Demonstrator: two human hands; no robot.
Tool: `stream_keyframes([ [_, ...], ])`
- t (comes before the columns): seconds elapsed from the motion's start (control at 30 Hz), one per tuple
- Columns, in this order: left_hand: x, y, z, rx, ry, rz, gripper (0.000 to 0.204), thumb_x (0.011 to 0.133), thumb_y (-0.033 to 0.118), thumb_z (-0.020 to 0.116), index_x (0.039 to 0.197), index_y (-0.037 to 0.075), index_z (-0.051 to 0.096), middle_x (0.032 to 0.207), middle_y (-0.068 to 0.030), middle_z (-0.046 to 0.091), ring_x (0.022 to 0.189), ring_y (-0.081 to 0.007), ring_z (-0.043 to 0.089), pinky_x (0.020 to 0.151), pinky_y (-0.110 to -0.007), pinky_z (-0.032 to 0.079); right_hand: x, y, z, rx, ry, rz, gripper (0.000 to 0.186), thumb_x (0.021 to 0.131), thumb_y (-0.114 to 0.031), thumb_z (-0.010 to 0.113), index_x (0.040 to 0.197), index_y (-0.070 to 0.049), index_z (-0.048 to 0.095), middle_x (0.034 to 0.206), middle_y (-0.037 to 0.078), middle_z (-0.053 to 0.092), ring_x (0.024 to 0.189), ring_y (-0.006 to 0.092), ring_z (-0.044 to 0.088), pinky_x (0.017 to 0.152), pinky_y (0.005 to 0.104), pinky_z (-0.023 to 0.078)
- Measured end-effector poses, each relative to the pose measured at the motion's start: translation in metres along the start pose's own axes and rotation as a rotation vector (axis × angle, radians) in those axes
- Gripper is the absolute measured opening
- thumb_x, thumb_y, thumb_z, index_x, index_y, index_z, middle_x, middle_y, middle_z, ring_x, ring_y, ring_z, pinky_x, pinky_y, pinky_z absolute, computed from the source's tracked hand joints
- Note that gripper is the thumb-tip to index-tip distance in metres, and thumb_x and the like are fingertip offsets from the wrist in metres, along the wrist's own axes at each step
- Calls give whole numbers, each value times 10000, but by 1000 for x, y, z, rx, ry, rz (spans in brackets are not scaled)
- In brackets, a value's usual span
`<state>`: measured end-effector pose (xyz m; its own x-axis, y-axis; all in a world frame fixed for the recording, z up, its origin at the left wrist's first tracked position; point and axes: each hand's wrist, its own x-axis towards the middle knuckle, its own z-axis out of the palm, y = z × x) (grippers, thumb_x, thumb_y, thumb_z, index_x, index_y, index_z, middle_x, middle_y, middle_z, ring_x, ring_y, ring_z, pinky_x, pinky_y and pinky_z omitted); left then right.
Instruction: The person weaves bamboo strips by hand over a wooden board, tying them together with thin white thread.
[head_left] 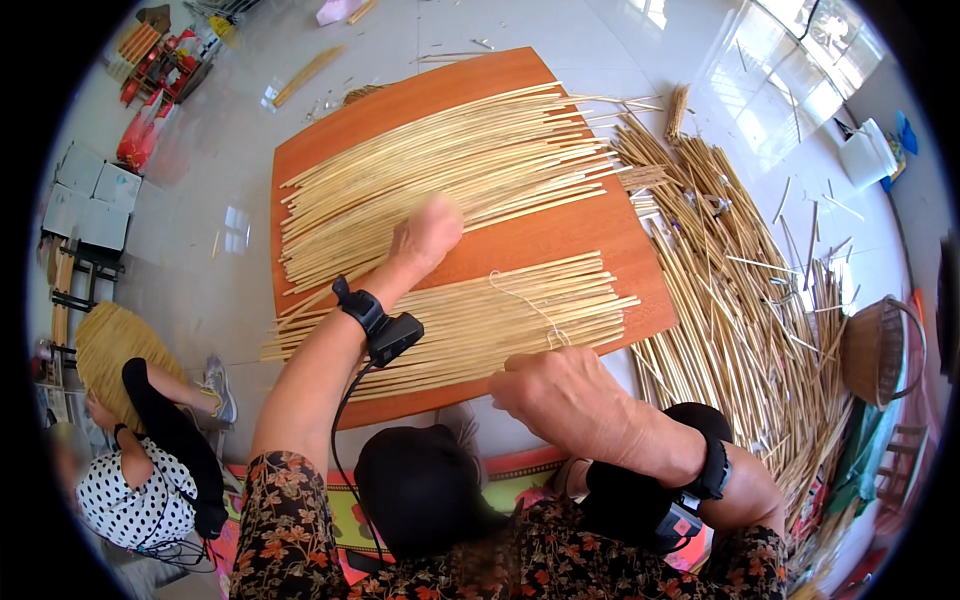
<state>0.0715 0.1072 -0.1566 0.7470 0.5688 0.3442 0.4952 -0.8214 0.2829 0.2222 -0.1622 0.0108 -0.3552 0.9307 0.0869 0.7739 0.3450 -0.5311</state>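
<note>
Pale reed stalks lie side by side on a reddish-brown board (590, 225) in two bands, a wide far band (400, 165) and a narrower near one (450, 330). My left hand (430, 235) is curled and a little blurred, over the near edge of the far band. Its fingertips are hidden, so I cannot see what they hold. Closed like a fist, my right hand (560, 395) is by the board's near edge. A thin looped string (525, 300) crosses the near band and ends close to the right knuckles. Whether the fingers grip it is hidden.
A big heap of loose stalks (740, 290) spreads over the floor at the right, beside a wicker basket (873, 350) and a white bucket (866, 152). At the lower left another person (140, 490) sits near a woven straw piece (115, 345). A black cable (345, 430) hangs from my left wrist.
</note>
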Motion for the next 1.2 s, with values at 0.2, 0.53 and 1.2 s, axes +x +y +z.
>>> stream_keyframes([
  [0.2,11,10,-13,85,-190,-76,120,855,184,625,950,121,662,1026,-72,589,945,-303,619,761,-403,517,-3,1,-3,-54,89,1,22,735,-44,609,715,-44,619,675,119,634,646,283,668,540,365,527],
  [0.53,7,9,-19,98,-131,-200,142,832,201,676,910,83,662,969,-72,613,875,-304,637,726,-425,519,-9,1,-1,-58,75,66,35,783,-62,604,757,-52,584,713,112,602,674,332,640,566,407,512],
  [1.2,-50,133,-214,-1123,-670,-481,210,987,200,500,995,-3,550,618,49,452,536,-29,383,530,-186,336,18,24,-9,1537,539,583,262,959,-224,603,1080,4,648,902,43,662,827,132,629,720,271,525],
])
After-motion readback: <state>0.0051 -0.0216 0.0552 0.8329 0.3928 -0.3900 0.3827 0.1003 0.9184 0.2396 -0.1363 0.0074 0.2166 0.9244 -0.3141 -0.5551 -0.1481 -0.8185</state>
